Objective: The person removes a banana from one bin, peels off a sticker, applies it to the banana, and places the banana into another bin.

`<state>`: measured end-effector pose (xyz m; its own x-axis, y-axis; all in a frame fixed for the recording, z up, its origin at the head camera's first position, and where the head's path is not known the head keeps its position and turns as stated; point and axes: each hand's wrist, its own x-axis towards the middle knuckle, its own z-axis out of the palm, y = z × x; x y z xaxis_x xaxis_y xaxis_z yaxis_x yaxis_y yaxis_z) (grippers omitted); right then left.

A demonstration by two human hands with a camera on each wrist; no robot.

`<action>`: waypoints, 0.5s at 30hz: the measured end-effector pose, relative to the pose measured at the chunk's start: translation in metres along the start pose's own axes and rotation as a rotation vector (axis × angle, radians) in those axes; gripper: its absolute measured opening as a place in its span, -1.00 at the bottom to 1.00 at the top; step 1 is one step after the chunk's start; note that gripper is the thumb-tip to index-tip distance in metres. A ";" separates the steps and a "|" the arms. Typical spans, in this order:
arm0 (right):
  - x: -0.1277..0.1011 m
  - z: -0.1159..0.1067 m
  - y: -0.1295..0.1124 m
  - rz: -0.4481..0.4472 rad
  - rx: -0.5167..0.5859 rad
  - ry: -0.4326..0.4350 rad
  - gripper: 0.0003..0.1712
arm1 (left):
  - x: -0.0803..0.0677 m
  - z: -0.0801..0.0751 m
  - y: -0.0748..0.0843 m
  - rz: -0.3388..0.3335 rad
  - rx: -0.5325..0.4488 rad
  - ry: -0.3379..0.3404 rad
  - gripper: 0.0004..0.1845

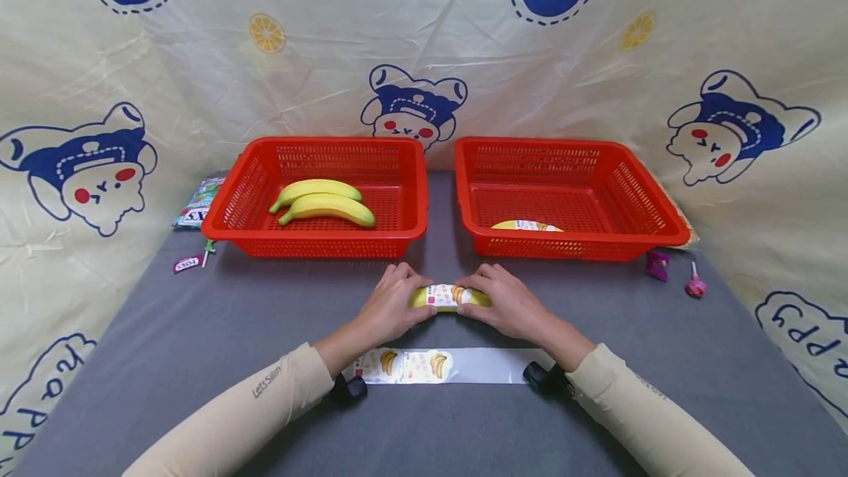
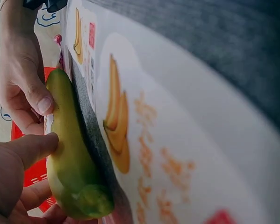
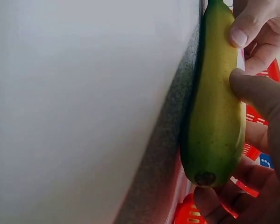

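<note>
Banana with a printed label wrapped around its middle lies on the grey table, near the middle of it and just in front of the gap between the two red baskets. You hold it from both ends. Your left hand curls round its left end, thumb on the near side and fingers over the far side; the left wrist view shows that thumb pressing on the greenish peel. Your right hand grips the right end in the same way, and in the right wrist view its thumb rests on the peel beside the edge of the label. The fruit touches the table along its underside.

Just nearer to you, between your forearms, a long strip of label backing lies flat on the table, parallel to the near edge. Two labels with banana pictures sit on its left part; the right part is bare and glossy.

The left basket, toward the far edge, holds two plain bananas lying side by side. The right basket holds one labelled banana close to its near wall.

By the left edge, beside the left basket, lie a green-and-white packet and a small pink wrapper. By the right edge, near the right basket's near corner, sit a purple wrapped sweet and a pink lollipop.
</note>
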<state>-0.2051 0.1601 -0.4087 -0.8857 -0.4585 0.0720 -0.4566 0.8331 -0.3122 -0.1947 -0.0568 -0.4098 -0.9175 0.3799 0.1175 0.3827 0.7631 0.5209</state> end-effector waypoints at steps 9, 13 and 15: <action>-0.013 -0.010 0.017 0.150 0.314 0.046 -0.52 | -0.004 0.000 -0.006 -0.109 -0.148 -0.029 -0.39; -0.022 -0.020 0.036 0.255 0.491 0.088 -0.49 | -0.007 0.000 -0.009 -0.147 -0.223 -0.034 -0.43; -0.025 -0.026 0.046 0.325 0.588 0.109 -0.44 | -0.008 0.000 -0.010 -0.161 -0.243 -0.042 -0.46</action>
<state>-0.2059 0.2178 -0.4004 -0.9878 -0.1537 -0.0271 -0.0720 0.6027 -0.7947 -0.1914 -0.0680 -0.4157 -0.9570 0.2897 -0.0157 0.1909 0.6694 0.7179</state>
